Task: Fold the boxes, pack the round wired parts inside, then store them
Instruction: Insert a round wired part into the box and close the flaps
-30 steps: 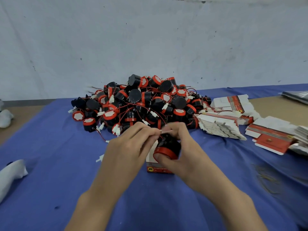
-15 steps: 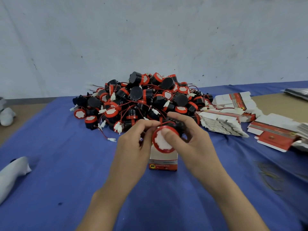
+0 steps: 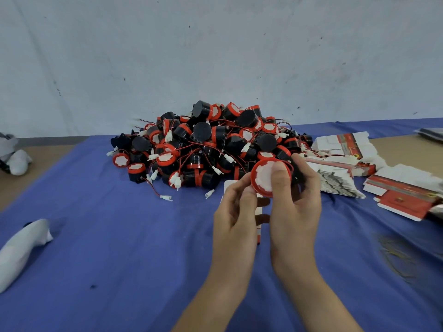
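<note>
My right hand (image 3: 296,207) grips a round black part with a red rim and white face (image 3: 262,176), thumb pressed across the face. My left hand (image 3: 236,216) touches the part's lower left rim with its fingertips. Behind both hands stands a small folded white box (image 3: 260,213), mostly hidden, with a red strip at its base. A big heap of the same round wired parts (image 3: 206,144) lies on the blue cloth (image 3: 119,248) just beyond.
Stacks of flat white and red box blanks (image 3: 335,178) lie to the right, with more (image 3: 405,195) further right. Rubber bands (image 3: 398,257) lie at the right front. White cloth objects (image 3: 21,245) sit at the left edge. A wall stands behind the table.
The part has been lifted off the box and turned so its white face points at me. Both hands have risen and shifted right; the box now stays behind them.
</note>
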A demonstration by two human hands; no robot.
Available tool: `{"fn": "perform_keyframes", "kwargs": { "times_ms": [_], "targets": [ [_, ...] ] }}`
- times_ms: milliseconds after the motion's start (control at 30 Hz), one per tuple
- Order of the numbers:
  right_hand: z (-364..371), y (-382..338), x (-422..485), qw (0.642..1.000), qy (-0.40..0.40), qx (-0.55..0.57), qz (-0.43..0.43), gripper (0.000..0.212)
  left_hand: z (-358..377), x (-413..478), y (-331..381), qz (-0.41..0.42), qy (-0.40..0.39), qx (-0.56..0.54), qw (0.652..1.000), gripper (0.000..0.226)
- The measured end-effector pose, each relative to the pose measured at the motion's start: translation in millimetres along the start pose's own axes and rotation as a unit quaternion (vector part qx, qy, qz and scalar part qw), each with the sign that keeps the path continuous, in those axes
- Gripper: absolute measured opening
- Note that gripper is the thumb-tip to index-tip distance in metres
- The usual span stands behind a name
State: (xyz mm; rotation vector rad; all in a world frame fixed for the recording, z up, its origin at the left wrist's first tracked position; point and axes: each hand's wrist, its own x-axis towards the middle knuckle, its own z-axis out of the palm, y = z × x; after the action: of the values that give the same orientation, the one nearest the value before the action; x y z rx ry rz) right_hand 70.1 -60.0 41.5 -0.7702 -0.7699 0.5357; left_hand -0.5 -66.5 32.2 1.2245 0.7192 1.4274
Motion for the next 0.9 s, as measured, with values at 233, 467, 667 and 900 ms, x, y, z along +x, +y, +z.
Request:
{"fn": "perform_keyframes", "kwargs": {
  "times_ms": [233,467,667,900],
  "targets": [
    [2,3,-7,1.000,-0.016,-0.002,-0.013,0.037,-2,0,2,0.005,-0.043,-0.015,0.999,0.030],
    [-16,-2,9,0.991,-0.051,-0.088,-0.089,0.030,-40,21,18,0.054,0.041,0.025,0.997,0.038],
    [-60,15,33,0.961,-0.167,-0.222,0.002,0.071,-79,32,16,0.001,0.088,0.077,0.993,0.031],
    [-74,60,30,0.832,-0.388,-0.369,0.147,0.121,-79,26,20,-0.040,0.063,0.190,0.979,0.030]
  ]
}}
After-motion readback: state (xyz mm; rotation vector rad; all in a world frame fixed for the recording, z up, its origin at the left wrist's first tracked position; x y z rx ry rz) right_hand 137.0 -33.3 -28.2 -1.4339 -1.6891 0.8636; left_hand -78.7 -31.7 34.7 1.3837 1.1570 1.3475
